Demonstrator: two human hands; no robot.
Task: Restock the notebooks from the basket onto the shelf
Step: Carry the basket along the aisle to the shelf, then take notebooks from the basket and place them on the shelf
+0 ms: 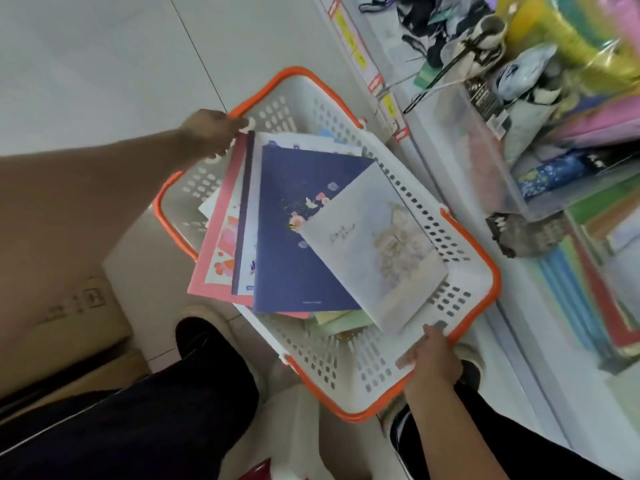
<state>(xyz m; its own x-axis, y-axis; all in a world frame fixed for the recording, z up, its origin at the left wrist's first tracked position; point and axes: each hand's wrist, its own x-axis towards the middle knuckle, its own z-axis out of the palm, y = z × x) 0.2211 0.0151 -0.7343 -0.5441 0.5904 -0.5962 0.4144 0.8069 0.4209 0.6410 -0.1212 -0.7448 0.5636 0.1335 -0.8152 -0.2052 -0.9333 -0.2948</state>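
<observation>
A white plastic basket (pixel 460 271) with an orange rim sits low in front of me, beside the shelf. Several notebooks lie fanned out in it: a pink one (pixel 221 237), a dark blue one with flowers (pixel 298 244) and a pale white one (pixel 374 254) on top, with green ones underneath. My left hand (pixel 211 133) grips the basket's far rim. My right hand (pixel 433 358) holds the near rim, fingers curled over its edge. The shelf (pixel 519 188) runs along the right, stocked with coloured stationery.
A clear plastic bin (pixel 485 161) and bagged goods fill the upper shelf; stacked coloured paper (pixel 588 289) lies lower down. A cardboard box (pixel 69 317) stands at the left on the tiled floor. My dark trouser legs and shoes are below the basket.
</observation>
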